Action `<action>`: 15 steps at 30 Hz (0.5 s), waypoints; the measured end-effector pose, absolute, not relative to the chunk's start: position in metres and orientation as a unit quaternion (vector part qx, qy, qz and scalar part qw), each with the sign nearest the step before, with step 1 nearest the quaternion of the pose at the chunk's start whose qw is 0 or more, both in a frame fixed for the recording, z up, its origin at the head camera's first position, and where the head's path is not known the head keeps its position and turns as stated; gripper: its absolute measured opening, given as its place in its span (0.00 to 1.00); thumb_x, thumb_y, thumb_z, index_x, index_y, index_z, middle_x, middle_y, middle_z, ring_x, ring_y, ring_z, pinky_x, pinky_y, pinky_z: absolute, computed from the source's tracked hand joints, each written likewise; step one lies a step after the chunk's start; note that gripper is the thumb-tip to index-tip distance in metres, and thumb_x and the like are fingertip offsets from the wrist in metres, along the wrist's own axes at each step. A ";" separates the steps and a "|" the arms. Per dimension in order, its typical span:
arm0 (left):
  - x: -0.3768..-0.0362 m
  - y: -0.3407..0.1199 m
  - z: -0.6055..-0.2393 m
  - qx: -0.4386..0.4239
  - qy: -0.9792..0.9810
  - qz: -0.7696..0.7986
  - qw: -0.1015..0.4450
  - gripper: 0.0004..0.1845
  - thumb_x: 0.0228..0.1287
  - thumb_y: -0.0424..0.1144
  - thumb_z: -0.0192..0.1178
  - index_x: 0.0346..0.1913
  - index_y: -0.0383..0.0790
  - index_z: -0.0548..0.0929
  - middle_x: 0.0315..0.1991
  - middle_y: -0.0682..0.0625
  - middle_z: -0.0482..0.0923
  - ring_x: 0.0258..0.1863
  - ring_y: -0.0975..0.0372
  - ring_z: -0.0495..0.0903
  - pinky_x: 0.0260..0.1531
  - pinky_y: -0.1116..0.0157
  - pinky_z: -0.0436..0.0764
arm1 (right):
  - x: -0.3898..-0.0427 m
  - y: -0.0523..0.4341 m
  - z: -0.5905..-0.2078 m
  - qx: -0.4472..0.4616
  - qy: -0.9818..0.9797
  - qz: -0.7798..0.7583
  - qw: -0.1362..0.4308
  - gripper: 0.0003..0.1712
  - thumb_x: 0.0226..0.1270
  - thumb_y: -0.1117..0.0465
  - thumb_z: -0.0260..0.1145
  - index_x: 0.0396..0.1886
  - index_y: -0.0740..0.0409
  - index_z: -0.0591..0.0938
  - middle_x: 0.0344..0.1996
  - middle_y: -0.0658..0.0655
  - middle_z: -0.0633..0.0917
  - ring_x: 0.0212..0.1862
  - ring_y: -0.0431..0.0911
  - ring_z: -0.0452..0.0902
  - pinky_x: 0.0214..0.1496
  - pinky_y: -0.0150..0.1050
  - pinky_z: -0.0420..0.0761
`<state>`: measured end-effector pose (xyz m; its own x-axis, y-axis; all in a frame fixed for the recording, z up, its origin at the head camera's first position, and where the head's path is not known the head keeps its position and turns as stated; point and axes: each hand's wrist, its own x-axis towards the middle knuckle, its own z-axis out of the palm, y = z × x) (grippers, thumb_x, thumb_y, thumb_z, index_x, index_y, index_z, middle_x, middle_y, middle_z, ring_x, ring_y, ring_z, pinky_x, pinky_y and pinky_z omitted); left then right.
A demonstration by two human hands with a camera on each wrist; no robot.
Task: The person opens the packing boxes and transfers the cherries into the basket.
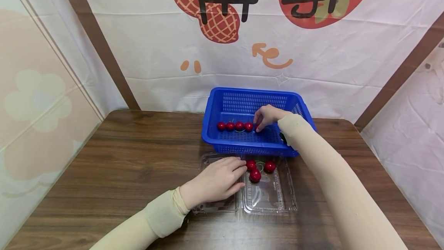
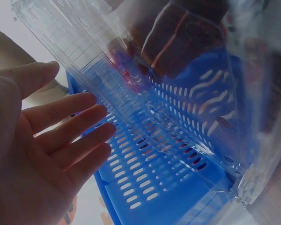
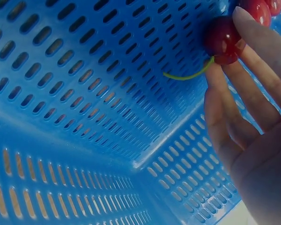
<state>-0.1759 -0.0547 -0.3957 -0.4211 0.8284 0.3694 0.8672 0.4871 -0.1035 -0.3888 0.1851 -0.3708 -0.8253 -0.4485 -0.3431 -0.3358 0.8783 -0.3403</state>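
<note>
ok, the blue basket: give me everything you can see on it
The blue basket is a rectangular plastic crate with slotted walls and floor and a solid rolled rim. It stands upright on the wooden table, against the backdrop, just behind the clear clamshell box. Four cherries lie in a row on its floor. The right hand reaches inside, fingers touching a fifth cherry with a green stem.
</note>
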 end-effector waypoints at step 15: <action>-0.175 -0.055 -0.395 -0.503 -0.841 -0.050 0.196 0.22 0.62 0.50 0.58 0.51 0.37 0.82 0.52 0.46 0.80 0.55 0.55 0.77 0.62 0.61 0.72 | -0.391 0.184 -0.373 -0.230 0.946 -0.142 0.177 0.16 0.51 0.56 0.76 0.38 0.57 0.85 0.37 0.54 0.88 0.40 0.44 0.83 0.49 0.41 0.82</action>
